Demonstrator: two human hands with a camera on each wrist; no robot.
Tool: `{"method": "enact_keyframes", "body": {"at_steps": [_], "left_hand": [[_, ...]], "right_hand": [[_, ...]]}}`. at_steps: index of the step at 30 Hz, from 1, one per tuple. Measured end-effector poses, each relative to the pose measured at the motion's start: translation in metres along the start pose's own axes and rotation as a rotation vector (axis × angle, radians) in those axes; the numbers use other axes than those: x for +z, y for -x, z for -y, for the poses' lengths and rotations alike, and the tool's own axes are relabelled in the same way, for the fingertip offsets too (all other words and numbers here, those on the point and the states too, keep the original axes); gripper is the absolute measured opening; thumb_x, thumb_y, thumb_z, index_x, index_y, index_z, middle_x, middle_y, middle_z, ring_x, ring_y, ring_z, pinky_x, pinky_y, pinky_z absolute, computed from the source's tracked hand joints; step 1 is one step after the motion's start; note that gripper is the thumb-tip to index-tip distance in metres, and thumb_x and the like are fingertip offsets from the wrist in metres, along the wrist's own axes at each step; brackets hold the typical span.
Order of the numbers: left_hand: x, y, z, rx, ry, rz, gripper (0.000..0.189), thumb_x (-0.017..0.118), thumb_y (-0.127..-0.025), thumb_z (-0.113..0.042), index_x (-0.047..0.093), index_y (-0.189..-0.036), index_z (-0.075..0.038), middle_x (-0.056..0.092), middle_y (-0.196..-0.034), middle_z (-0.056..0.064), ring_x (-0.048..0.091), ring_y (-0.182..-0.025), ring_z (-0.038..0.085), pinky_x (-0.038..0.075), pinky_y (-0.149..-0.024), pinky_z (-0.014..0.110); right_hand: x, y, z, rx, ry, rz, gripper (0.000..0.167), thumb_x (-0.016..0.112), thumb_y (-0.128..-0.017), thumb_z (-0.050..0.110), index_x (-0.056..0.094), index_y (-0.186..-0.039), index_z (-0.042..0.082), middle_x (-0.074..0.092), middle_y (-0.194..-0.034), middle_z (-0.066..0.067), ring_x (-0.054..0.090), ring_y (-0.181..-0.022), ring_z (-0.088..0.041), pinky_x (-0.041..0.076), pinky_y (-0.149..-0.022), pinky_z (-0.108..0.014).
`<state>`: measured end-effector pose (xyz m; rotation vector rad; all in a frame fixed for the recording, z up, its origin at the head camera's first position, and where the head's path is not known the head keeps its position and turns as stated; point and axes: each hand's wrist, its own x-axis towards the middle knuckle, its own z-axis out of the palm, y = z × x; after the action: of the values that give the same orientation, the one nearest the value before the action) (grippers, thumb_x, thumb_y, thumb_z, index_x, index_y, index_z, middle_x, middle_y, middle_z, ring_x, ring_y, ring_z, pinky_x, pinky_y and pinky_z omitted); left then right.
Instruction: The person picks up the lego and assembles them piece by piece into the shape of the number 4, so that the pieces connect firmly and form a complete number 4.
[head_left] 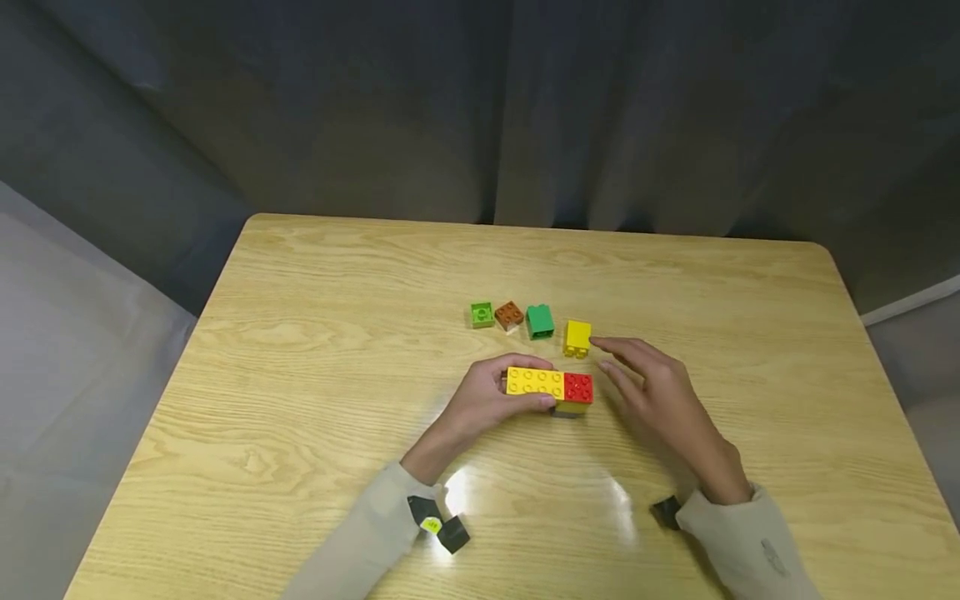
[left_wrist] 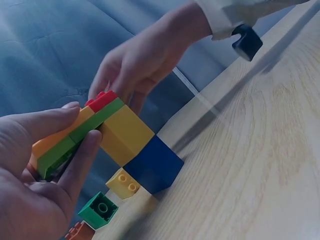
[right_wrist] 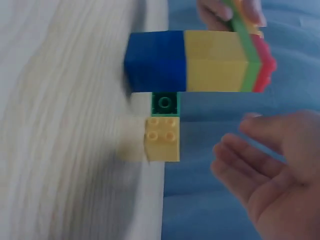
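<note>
My left hand (head_left: 480, 400) grips a stack of toy building bricks (head_left: 534, 382) between thumb and fingers. On top of it sit a yellow brick and a red brick (head_left: 578, 387) side by side. In the left wrist view, a green layer (left_wrist: 97, 120) lies below them, then a yellow block (left_wrist: 127, 134) and a blue block (left_wrist: 156, 166) under one end. My right hand (head_left: 663, 387) is just right of a loose yellow brick (head_left: 577, 337), fingers extended and holding nothing. That brick lies on its side, studs toward me.
Left of the loose yellow brick, a dark green brick (head_left: 540, 322), a brown brick (head_left: 509, 315) and a light green brick (head_left: 482, 314) lie in a row on the wooden table (head_left: 337, 333). A dark curtain (head_left: 480, 108) hangs behind the far edge.
</note>
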<state>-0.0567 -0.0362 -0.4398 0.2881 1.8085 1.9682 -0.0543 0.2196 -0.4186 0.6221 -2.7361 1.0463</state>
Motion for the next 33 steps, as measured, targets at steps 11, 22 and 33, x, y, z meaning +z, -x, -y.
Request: {"method": "enact_keyframes", "body": {"at_steps": [11,22,33], "left_hand": [[0.001,0.0,0.003,-0.022,0.006,0.001,0.041,0.084,-0.089,-0.009,0.071,-0.128,-0.007,0.072,-0.119,0.005,0.067,-0.093,0.013,0.057,-0.078,0.024],[0.001,0.001,0.001,-0.027,0.001,-0.002,0.041,0.084,-0.089,-0.01,0.071,-0.128,-0.008,0.071,-0.122,0.005,0.067,-0.095,0.014,0.057,-0.08,0.024],[0.001,0.002,-0.002,-0.017,0.016,0.001,0.041,0.082,-0.09,-0.008,0.069,-0.129,-0.005,0.07,-0.122,0.007,0.067,-0.093,0.015,0.058,-0.08,0.026]], "right_hand": [[0.02,-0.019,-0.014,-0.023,0.129,0.254,0.045,0.065,-0.099,-0.006,0.059,-0.143,-0.002,0.054,-0.147,-0.022,0.053,-0.134,-0.041,0.048,-0.106,-0.058],[0.026,-0.024,-0.016,-0.004,0.209,0.197,0.04,0.078,-0.09,-0.003,0.069,-0.129,-0.004,0.061,-0.124,-0.019,0.055,-0.117,-0.036,0.054,-0.098,-0.052],[0.031,-0.032,-0.014,0.045,0.208,0.108,0.034,0.087,-0.084,0.005,0.071,-0.113,-0.001,0.065,-0.113,-0.015,0.057,-0.106,-0.034,0.053,-0.092,-0.05]]}}
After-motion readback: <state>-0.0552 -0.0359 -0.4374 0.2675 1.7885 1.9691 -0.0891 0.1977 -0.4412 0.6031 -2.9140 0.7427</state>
